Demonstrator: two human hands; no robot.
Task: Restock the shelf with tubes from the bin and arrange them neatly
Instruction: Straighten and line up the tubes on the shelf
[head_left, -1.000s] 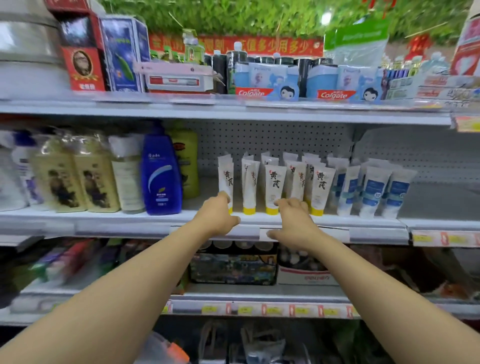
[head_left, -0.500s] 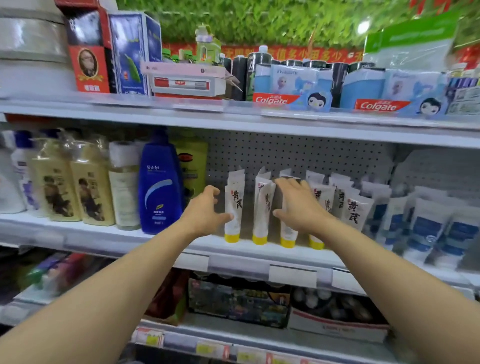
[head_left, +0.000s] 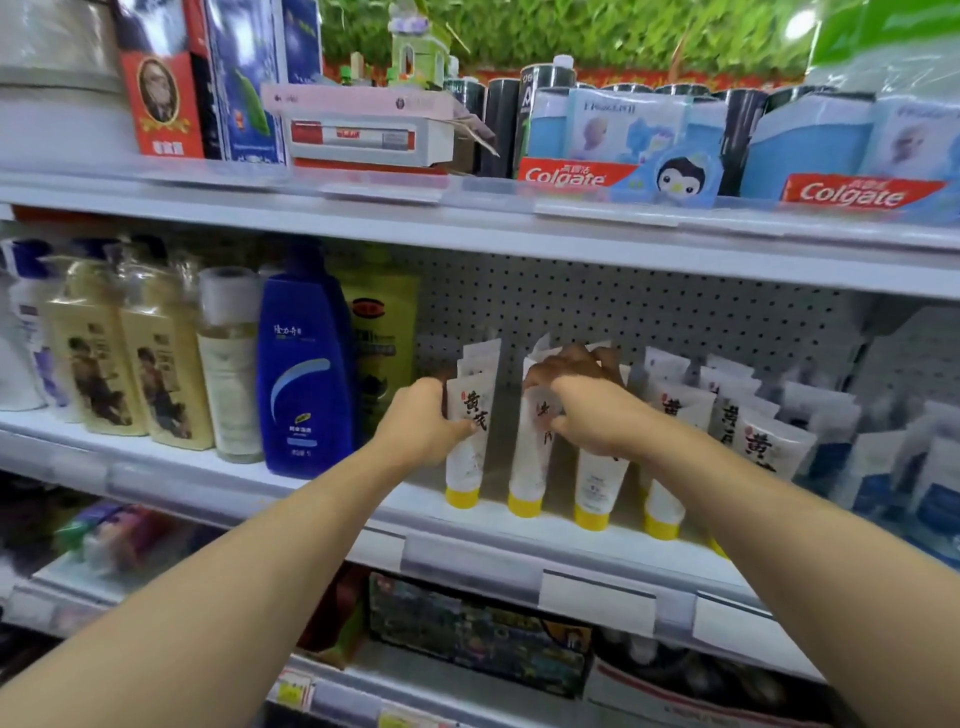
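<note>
White tubes with yellow caps stand cap-down in rows on the middle shelf (head_left: 519, 535). My left hand (head_left: 423, 423) grips the leftmost front tube (head_left: 467, 457), thumb across its face. My right hand (head_left: 592, 410) curls over the tops of the second tube (head_left: 527, 467) and the third tube (head_left: 597, 483), fingers reaching behind them. More of the same tubes (head_left: 758, 447) lean to the right. The bin is out of view.
A blue shampoo bottle (head_left: 304, 379) and yellowish bottles (head_left: 130, 374) stand left of the tubes. White-and-blue tubes (head_left: 893, 467) fill the right end. Colgate boxes (head_left: 623, 145) sit on the upper shelf. Boxed goods lie on the lower shelf (head_left: 478, 634).
Both hands rose from the shelf edge and closed on the front tubes. The view moved nearer and shifted left.
</note>
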